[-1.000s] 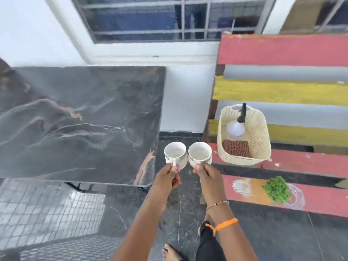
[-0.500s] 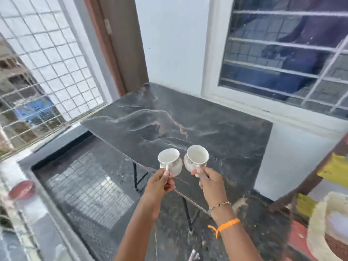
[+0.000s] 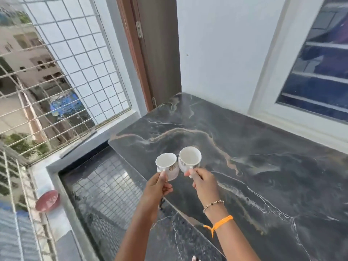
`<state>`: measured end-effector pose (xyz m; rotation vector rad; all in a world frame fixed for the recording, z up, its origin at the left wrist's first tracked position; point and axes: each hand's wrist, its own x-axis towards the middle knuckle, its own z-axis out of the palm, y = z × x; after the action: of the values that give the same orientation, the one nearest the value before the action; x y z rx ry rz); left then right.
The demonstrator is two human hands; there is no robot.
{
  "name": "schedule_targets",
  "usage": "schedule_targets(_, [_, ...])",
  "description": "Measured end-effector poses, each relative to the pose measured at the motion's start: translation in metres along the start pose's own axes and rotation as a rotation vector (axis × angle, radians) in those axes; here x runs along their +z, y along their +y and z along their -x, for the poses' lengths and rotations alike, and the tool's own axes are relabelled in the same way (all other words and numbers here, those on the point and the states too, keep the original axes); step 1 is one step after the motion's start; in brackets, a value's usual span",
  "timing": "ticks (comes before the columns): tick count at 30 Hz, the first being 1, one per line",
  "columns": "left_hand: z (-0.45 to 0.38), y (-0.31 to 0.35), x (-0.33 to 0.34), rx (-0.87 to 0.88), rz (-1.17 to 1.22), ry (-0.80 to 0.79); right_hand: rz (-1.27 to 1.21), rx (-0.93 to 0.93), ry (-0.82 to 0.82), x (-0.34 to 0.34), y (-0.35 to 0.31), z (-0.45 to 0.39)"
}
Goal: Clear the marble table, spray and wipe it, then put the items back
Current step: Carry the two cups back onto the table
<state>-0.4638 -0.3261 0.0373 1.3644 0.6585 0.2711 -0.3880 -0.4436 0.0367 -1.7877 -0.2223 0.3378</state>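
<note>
Gripping touching white cups, left hand (image 3: 157, 185) and right hand (image 3: 204, 182) above marble table's (image 3: 263, 166) near-left edge.

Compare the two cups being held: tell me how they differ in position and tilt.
The left cup, pinched at its handle by the left hand, sits lower and over the marble table's near edge; the right cup, held by the right hand, sits higher and further over the tabletop. The right cup's mouth tips more toward the camera. Both are white, patterned, apparently empty, and touching or nearly so.
</note>
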Motion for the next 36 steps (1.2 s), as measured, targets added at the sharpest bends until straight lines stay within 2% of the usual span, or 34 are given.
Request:
schedule_targets(6, [-0.095,0.025,-0.021,0.015,-0.04,0.014,0.009,0.023,-0.007,0.04,-0.023,-0.077])
schedule_targets(15, [-0.251,0.051,-0.038,-0.037,-0.079,-0.168,0.085,0.063,0.099,0.094,-0.033,-0.195])
schedule_targets(21, [-0.416,0.071,-0.053,-0.07,-0.143,-0.318,0.037,0.139,0.279,0.157,-0.035,-0.325])
schedule_targets(26, [-0.526,0.083,-0.036,-0.059,-0.233,-0.428,-0.01,0.213,0.458,0.185,-0.034,-0.416])
schedule_targets(30, [-0.586,0.082,-0.012,-0.036,-0.289,-0.508,-0.028,0.263,0.585,0.188,-0.026,-0.475])
schedule_targets(36, [-0.648,0.081,0.021,-0.045,-0.34,-0.566,0.004,0.283,0.672,0.18,-0.013,-0.539])
